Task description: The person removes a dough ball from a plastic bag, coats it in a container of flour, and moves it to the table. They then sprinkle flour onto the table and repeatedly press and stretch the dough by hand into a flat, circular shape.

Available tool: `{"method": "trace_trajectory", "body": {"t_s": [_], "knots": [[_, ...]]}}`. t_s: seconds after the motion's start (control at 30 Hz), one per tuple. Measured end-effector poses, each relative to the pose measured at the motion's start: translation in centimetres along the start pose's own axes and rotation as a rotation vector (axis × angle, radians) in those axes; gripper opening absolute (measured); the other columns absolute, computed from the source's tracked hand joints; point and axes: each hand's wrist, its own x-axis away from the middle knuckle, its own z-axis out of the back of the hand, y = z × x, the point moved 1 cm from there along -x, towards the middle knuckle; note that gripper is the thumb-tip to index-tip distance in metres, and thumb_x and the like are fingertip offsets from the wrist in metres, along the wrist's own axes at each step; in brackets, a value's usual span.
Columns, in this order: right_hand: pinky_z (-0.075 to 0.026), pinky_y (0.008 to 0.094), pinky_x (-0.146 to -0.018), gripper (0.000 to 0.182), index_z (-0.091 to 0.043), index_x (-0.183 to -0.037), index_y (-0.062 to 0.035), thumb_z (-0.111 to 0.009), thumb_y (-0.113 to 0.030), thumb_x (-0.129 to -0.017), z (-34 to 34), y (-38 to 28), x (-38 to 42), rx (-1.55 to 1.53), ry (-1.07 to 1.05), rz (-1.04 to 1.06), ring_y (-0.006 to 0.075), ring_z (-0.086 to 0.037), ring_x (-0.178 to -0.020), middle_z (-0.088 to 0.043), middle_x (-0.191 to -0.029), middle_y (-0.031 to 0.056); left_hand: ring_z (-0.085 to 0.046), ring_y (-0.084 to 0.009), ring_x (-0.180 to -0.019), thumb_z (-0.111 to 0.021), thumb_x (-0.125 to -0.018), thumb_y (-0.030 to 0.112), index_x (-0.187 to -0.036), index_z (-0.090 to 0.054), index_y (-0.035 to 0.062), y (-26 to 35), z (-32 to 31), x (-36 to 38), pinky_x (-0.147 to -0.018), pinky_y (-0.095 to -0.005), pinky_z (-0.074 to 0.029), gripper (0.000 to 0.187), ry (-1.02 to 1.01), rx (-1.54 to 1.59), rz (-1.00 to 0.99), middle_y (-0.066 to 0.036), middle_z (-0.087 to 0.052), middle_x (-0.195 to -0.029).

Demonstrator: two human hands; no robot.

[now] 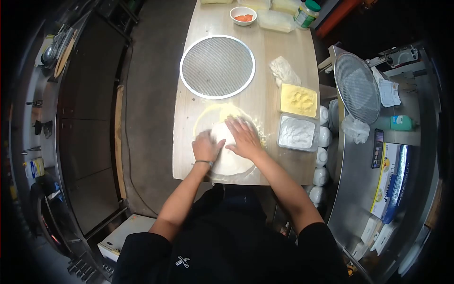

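Observation:
A flattened round of pizza dough lies on the wooden table near its front edge, with yellow flour scattered around its far side. My right hand rests on the dough, fingers stretched out and slightly apart. At the dough's left edge is my left hand, somewhat blurred, its thumb spread from the fingers and pointing toward the right hand. Neither hand grips a tool. Just beyond the dough lies a round mesh pizza screen with a metal rim.
On the right stand a tub of yellow flour and a tub of white flour, with a crumpled cloth or bag behind them. A white bowl and a green-lidded jar are at the far end. Another mesh screen leans at right.

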Motion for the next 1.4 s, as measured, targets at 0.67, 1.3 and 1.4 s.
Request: {"method": "trace_trajectory", "body": {"t_s": [0.67, 1.3, 1.4], "knots": [[-0.049, 0.0286, -0.08, 0.049, -0.06, -0.116, 0.0041, -0.075, -0.024, -0.079, 10.0, -0.2, 1.2, -0.9, -0.378, -0.257, 0.0132, -0.062, -0.089, -0.068, -0.1, 0.0115, -0.067, -0.0227, -0.064, -0.066, -0.087, 0.018, -0.096, -0.069, 0.0044, 6.2, 10.9, 1.1, -0.061, -0.0287, -0.051, 0.017, -0.245, 0.259, -0.609, -0.011, -0.069, -0.074], [-0.048, 0.0336, -0.06, 0.026, -0.068, -0.096, 0.001, -0.072, -0.019, -0.08, 14.9, -6.1, 2.8, -0.802, 0.037, -0.194, 0.0238, -0.066, -0.061, -0.065, -0.072, 0.0195, -0.064, -0.0143, -0.07, -0.069, -0.081, 0.008, -0.093, -0.069, -0.0011, 4.0, 9.6, 2.9, -0.064, -0.0257, -0.05, 0.015, -0.148, 0.788, -0.358, -0.009, -0.069, -0.08], [-0.049, 0.0362, -0.06, 0.026, -0.068, -0.098, 0.0009, -0.071, -0.018, -0.081, 12.2, -6.3, 2.3, -0.804, 0.292, -0.06, 0.029, -0.066, -0.063, -0.064, -0.073, 0.0217, -0.064, -0.0161, -0.071, -0.067, -0.081, 0.006, -0.094, -0.068, -0.0006, 4.3, 8.9, 3.6, -0.064, -0.0265, -0.05, 0.014, -0.12, 0.758, -0.386, -0.01, -0.068, -0.082]]}}
